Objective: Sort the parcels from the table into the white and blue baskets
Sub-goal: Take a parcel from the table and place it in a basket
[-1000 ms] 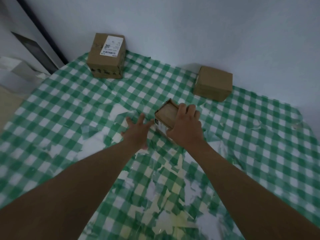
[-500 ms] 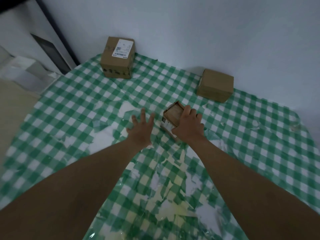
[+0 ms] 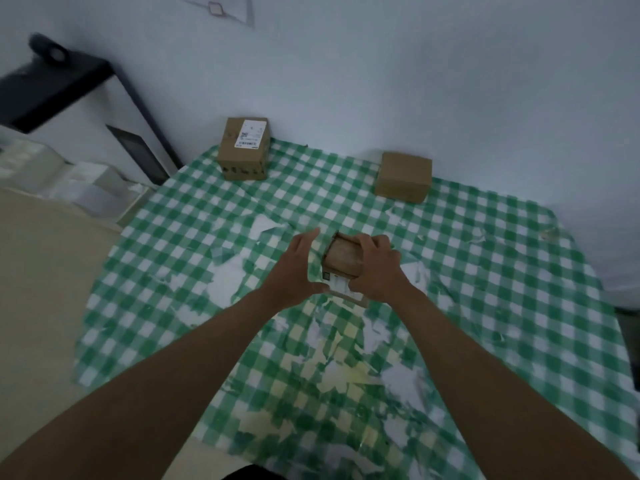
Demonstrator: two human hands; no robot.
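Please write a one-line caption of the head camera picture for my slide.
Right hand grips a small brown cardboard parcel on the green-and-white checked tablecloth; open left hand reaches beside it.

Right hand (image 3: 375, 268) hides small parcel's (image 3: 343, 259) right side

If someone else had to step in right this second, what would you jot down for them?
Right hand: curled over the small parcel at mid-table, fingers across its top, thumb by its white label. It looks gripped; whether it is lifted is unclear.
Left hand: open, fingers straight, just left of that parcel, not clearly touching it.
Elsewhere: a labelled box at the far left edge by the wall, and a plain box at the far right by the wall, both on the green checked tablecloth.
Done: nothing visibly sorted; no basket is in view.
Left: carry this parcel to its basket, then the other two.
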